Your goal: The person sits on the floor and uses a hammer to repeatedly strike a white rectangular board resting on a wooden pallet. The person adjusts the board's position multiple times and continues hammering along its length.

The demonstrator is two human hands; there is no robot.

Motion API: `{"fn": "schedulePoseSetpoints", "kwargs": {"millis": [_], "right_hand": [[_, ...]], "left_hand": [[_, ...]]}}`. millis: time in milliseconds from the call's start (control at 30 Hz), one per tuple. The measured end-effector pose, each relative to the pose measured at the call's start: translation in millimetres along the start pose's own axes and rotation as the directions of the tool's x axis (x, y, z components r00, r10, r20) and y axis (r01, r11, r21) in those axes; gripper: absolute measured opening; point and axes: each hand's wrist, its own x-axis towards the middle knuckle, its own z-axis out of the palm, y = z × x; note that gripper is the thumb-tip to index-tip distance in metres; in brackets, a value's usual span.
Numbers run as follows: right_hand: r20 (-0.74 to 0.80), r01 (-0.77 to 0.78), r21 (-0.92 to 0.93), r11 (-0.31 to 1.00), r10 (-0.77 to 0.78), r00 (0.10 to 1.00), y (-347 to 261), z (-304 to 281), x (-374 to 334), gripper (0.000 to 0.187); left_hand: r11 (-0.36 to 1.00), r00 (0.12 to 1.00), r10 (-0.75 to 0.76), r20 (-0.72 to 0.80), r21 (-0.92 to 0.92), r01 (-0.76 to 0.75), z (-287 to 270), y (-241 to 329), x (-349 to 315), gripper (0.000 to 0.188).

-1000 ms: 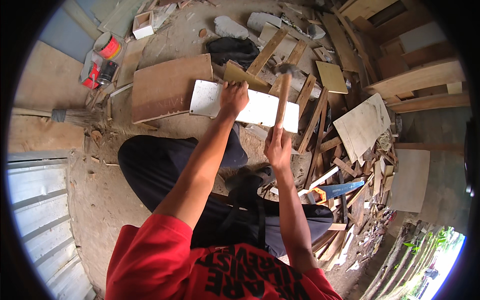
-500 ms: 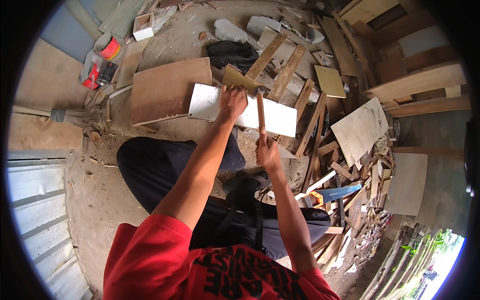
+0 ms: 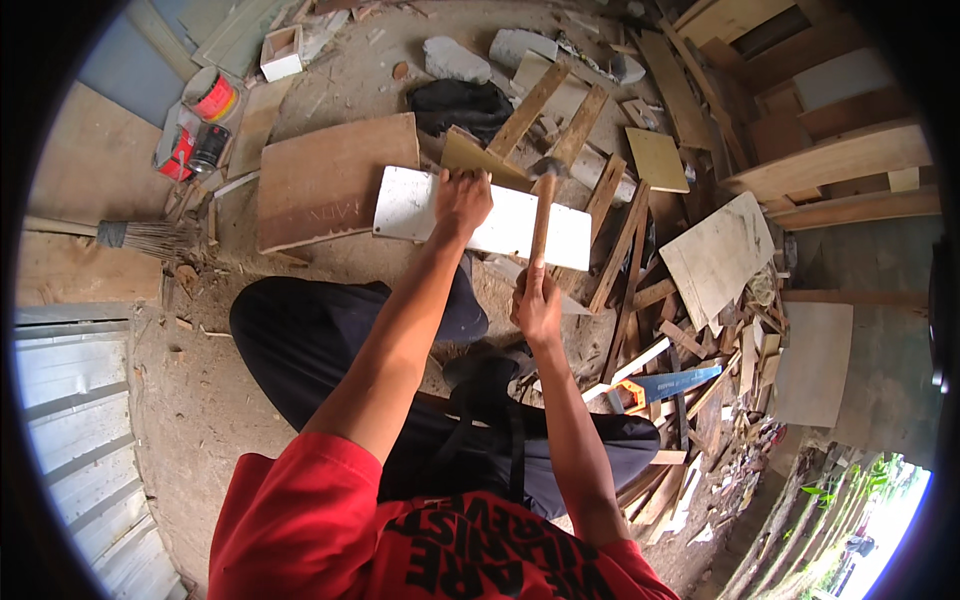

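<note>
A long white board point(image 3: 510, 222) with small dark holes lies across in front of my legs. My left hand point(image 3: 464, 203) is closed over its far edge, left of the middle. My right hand point(image 3: 538, 310) is wrapped round the lower end of a hammer's wooden handle point(image 3: 542, 225), just on the near side of the board. The dark hammer head shows past the board's far edge; whether it touches anything I cannot tell. An olive-yellow panel point(image 3: 478, 156) stands partly hidden behind the board.
Left of the board leans a brown plywood panel point(image 3: 335, 185). Wooden slats point(image 3: 530, 108) and offcuts lie heaped beyond and to the right. A handsaw point(image 3: 672, 385) rests on scraps near my right knee. Cans point(image 3: 210, 95) and a twig broom point(image 3: 150, 238) are at far left.
The hammer has tilted so its head is farther right and slightly farther away. My left hand keeps its place on the white board.
</note>
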Motion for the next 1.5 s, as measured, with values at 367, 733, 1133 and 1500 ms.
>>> {"fn": "schedulePoseSetpoints", "kwargs": {"millis": [367, 733, 1133, 1500], "right_hand": [[-0.012, 0.030, -0.054, 0.998, -0.031, 0.999, 8.5, 1.6, 0.0, 0.061], [0.038, -0.131, 0.178, 0.975, 0.126, 0.991, 12.2, -20.6, -50.5, 0.052], [-0.025, -0.160, 0.439, 0.884, 0.190, 0.982, 88.2, -52.2, -144.3, 0.041], [0.242, -0.367, 0.439, 0.820, 0.285, 0.927, 2.8, -80.6, -192.8, 0.046]], "left_hand": [[0.999, 0.997, -0.042, 0.062, -0.002, 0.043, -4.5, 2.7, -1.8, 0.024], [0.998, 0.997, 0.049, 0.063, 0.022, -0.051, 0.5, -4.0, -10.0, 0.053], [0.945, 0.763, 0.220, 0.608, 0.061, -0.321, -60.7, -8.0, -31.7, 0.147], [0.685, 0.529, 0.470, 0.707, -0.669, 0.286, -120.9, -9.5, -22.3, 0.104]]}}
